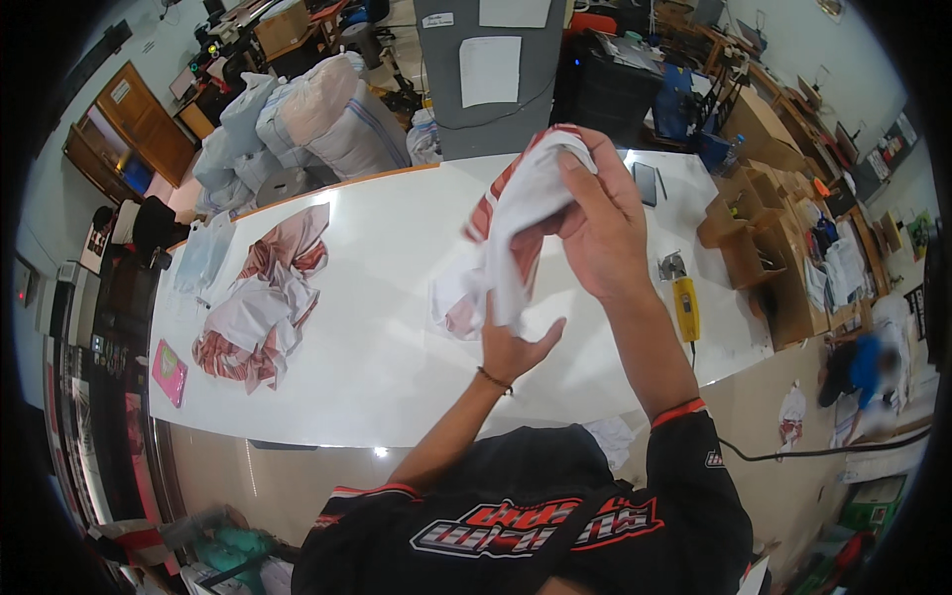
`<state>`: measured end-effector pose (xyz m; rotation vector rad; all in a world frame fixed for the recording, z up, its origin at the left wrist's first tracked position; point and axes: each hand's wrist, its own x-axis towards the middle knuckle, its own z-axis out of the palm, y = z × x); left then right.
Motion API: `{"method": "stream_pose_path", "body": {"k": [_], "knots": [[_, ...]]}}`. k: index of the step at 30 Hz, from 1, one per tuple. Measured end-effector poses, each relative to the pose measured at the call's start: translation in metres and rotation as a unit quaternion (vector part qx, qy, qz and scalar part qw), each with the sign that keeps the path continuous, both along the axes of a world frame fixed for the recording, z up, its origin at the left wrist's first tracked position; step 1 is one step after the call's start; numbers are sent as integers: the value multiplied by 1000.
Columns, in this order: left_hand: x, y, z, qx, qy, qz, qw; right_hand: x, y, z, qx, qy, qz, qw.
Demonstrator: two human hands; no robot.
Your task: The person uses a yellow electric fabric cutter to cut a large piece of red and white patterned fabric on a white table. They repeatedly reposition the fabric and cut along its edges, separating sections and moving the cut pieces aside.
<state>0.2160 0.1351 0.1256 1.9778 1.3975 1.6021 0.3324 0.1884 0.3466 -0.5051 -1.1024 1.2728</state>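
Observation:
A piece of white and reddish-brown fabric [526, 203] hangs above the table, pinched at its top between the thumb and fingers of my right hand [607, 223]. Its lower end is blurred by motion. Just below that end is my left hand [516, 352], its thumb spread out to the right and its other fingers partly hidden by the cloth. Beside the left hand, another white and reddish fabric piece [458, 305] lies on the white table [387, 387]. Farther left sits a crumpled heap of similar fabric [263, 307].
A yellow handheld electric cutter [685, 307] with a cord lies on the right, below a phone [645, 183]. Cardboard boxes [749, 233] line the right edge. A pink packet [169, 374] and a pale plastic bag [204, 255] are at the left. Large sacks [332, 119] stand beyond the table.

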Motion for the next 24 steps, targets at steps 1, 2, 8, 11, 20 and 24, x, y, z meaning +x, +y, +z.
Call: {"method": "stream_pose_path", "body": {"k": [1, 2, 8, 11, 20, 24], "knots": [[11, 4, -33, -93, 50, 14, 994, -9, -10, 15, 12, 50, 49, 997], [25, 7, -46, -177, 84, 37, 980, -6, -13, 21, 32, 38, 38, 998], [11, 63, -29, -55, -116, -14, 992, 0, -21, 57, 133, 31, -35, 990], [-24, 47, 8, -41, -170, -89, 981, 11, -20, 71, 207, 21, -117, 971], [-128, -11, 83, -174, -258, -205, 928, 65, 11, 79, 236, -16, -376, 896], [-159, -21, 86, -393, -8, -323, 861, 68, 63, 28, 169, 4, -343, 924]]}}
